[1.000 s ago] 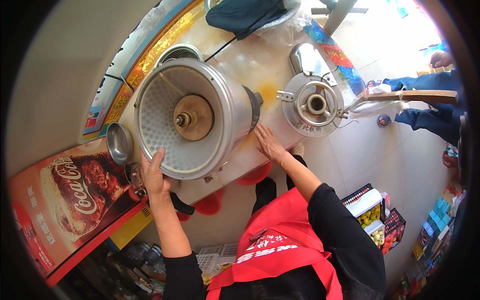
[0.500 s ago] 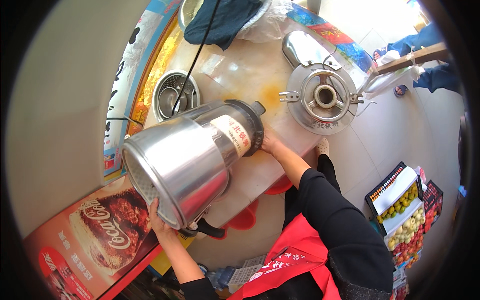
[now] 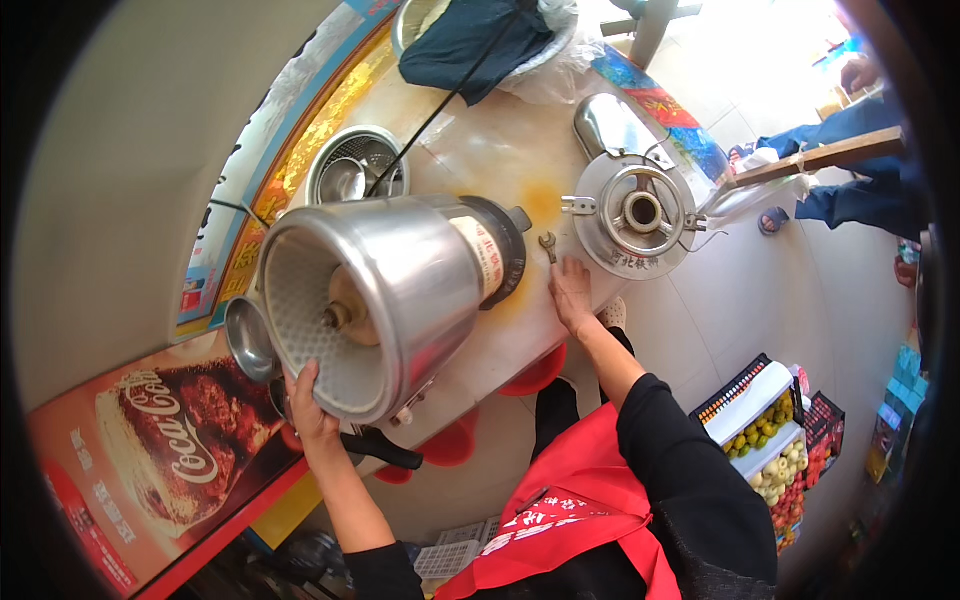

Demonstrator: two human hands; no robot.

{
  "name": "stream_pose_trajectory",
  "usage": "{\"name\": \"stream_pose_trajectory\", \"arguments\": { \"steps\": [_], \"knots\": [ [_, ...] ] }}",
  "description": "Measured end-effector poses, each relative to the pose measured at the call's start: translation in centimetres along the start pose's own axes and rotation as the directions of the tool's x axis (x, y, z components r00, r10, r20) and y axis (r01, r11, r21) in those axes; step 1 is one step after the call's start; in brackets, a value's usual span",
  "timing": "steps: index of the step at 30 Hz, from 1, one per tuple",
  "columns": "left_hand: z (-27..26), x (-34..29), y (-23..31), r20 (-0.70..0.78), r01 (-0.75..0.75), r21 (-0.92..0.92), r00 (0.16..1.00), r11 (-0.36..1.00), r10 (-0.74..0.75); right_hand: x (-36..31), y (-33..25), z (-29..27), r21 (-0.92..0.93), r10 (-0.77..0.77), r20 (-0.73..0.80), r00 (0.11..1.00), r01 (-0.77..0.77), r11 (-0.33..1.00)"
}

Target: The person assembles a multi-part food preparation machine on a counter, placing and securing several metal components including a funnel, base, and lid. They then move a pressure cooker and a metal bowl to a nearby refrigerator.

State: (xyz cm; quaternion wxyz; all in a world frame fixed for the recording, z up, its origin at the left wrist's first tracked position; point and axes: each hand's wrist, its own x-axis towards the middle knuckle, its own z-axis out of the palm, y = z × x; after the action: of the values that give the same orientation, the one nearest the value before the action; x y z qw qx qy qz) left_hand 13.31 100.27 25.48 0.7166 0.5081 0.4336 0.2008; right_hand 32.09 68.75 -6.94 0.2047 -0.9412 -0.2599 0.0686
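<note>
Pinching silver metal drum [image 3: 415,290]: left hand [image 3: 315,402]; clutching grey steel wrench [image 3: 549,247]: right hand [image 3: 572,292]; round steel base [image 3: 641,229], two o'clock, standing separate

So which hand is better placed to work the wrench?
Likely the right hand: its fingertips are right at the wrench. The left hand is farther off, at the open end of the metal drum.

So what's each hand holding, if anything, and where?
Left hand: silver cylindrical metal drum, by its rim. Right hand: small grey metal wrench, apparently by its handle.
</note>
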Motion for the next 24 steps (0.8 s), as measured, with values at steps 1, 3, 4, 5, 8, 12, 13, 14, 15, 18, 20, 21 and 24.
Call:
{"name": "stream_pose_trajectory", "arguments": {
  "steps": [1, 3, 4, 5, 8, 12, 13, 14, 15, 18, 20, 21, 24],
  "knots": [
    [0.7, -0.1, 0.2, 0.003, -0.012, -0.001, 1.0, 1.0, 0.012, -0.1, -0.5, 0.2, -0.016, 0.046, 0.008, 0.999, -0.046, 0.999],
    [2.2, -0.4, 0.2, 0.008, -0.034, 0.003, 0.999, 0.999, 0.034, -0.3, -1.1, 0.9, -0.058, 0.185, 0.129, 0.974, -0.179, 0.982],
    [2.9, -0.5, 0.4, 0.029, -0.017, 0.015, 0.999, 1.0, 0.017, -0.5, -1.1, 1.3, -0.113, 0.153, 0.084, 0.985, -0.143, 0.983],
    [3.5, -0.5, 0.5, 0.041, -0.031, 0.027, 0.999, 0.999, 0.03, -0.5, -0.7, 1.6, -0.113, 0.122, 0.072, 0.99, -0.113, 0.987],
    [5.5, -0.7, 0.7, 0.092, -0.07, 0.064, 0.994, 0.996, 0.064, -0.8, 0.7, 1.8, -0.068, 0.136, 0.159, 0.978, -0.127, 0.99],
    [7.6, -0.4, 0.5, 0.14, -0.11, 0.09, 0.985, 0.99, 0.097, -2.4, 1.3, -1.3, 0.254, 0.126, 0.108, 0.986, -0.149, 0.956],
    [8.1, -0.3, 0.4, 0.148, -0.138, 0.091, 0.981, 0.986, 0.123, -3.1, 1.0, -3.1, 0.289, 0.132, 0.139, 0.981, -0.168, 0.942],
    [8.3, -0.2, 0.3, 0.168, -0.177, 0.086, 0.972, 0.98, 0.161, -3.7, 0.7, -5.1, 0.297, 0.16, 0.201, 0.966, -0.216, 0.93],
    [8.5, -0.2, 0.2, 0.151, -0.168, 0.082, 0.976, 0.982, 0.155, -3.9, 0.4, -7.5, 0.4, 0.152, 0.189, 0.97, -0.217, 0.89],
    [8.5, 0.0, 0.1, 0.122, -0.167, 0.099, 0.98, 0.981, 0.154, -3.7, -1.6, -15.4, 0.582, 0.153, 0.167, 0.974, -0.222, 0.782],
    [8.5, 0.0, -0.2, 0.144, -0.234, 0.079, 0.964, 0.969, 0.221, -2.6, -3.8, -20.8, 0.599, 0.068, -0.062, 0.996, -0.018, 0.801],
    [8.6, 0.0, -0.4, 0.159, -0.263, 0.06, 0.955, 0.963, 0.25, -1.9, -4.9, -23.7, 0.578, -0.023, -0.143, 0.989, 0.102, 0.81],
    [9.1, -0.4, -1.9, 0.029, -0.376, 0.175, 0.926, 0.91, 0.377, 0.5, -9.4, -30.7, 0.385, -0.323, -0.329, 0.887, 0.438, 0.812]
  ]
}}
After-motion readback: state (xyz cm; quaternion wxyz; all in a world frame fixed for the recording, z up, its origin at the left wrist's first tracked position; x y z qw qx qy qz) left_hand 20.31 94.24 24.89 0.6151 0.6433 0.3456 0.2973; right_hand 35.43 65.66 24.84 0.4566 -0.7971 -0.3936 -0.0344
